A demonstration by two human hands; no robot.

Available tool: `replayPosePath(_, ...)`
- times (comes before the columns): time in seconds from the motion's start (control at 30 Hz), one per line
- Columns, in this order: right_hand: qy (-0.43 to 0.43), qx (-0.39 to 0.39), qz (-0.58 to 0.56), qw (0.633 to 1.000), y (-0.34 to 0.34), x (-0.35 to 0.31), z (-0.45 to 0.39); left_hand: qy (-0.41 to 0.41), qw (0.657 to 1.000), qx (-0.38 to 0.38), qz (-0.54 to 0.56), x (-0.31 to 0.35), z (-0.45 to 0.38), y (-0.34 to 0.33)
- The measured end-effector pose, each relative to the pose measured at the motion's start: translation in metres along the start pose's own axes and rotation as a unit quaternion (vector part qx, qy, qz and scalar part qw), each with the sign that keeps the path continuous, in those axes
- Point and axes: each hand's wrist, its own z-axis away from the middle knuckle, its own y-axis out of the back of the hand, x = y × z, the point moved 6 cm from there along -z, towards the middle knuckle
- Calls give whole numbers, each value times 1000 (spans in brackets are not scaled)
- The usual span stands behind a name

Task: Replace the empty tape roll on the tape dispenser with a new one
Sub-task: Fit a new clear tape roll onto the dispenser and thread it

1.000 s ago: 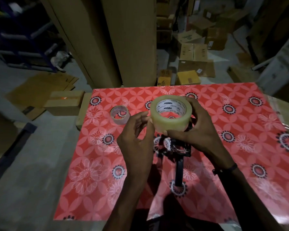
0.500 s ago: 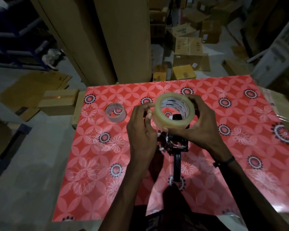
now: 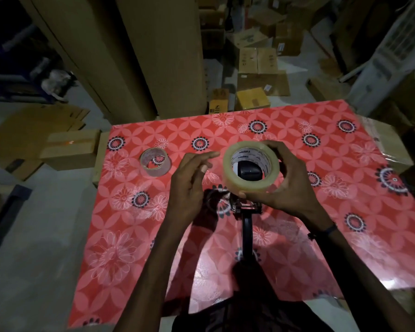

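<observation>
The right hand [image 3: 290, 185] grips the new tape roll [image 3: 250, 167] above the tape dispenser [image 3: 247, 212] on the table [image 3: 321, 259]. The left hand [image 3: 189, 185], fingers loosely spread, holds nothing; the empty roll [image 3: 155, 161] lies beyond it.

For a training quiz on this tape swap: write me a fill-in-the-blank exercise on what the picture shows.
1. The new tape roll is held by the ____ hand.
2. The empty tape roll lies on the tablecloth to the ____ of the new roll.
3. The left hand is ____, touching neither roll.
4. The tape dispenser shows through the new roll's ____.

Missing words: right; left; open; hole
</observation>
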Motion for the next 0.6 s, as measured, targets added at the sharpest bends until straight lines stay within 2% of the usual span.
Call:
replayPosePath(0.23,-17,33,7,999,12,8,12,99,988,32,111,-26,30,-12)
replayPosePath(0.4,-34,77,17,996,34,21,35,182,977,42,100,-49,63,-23)
replayPosePath(0.6,-75,128,57,987,62,46,74,265,960,7,90,-71,87,-49)
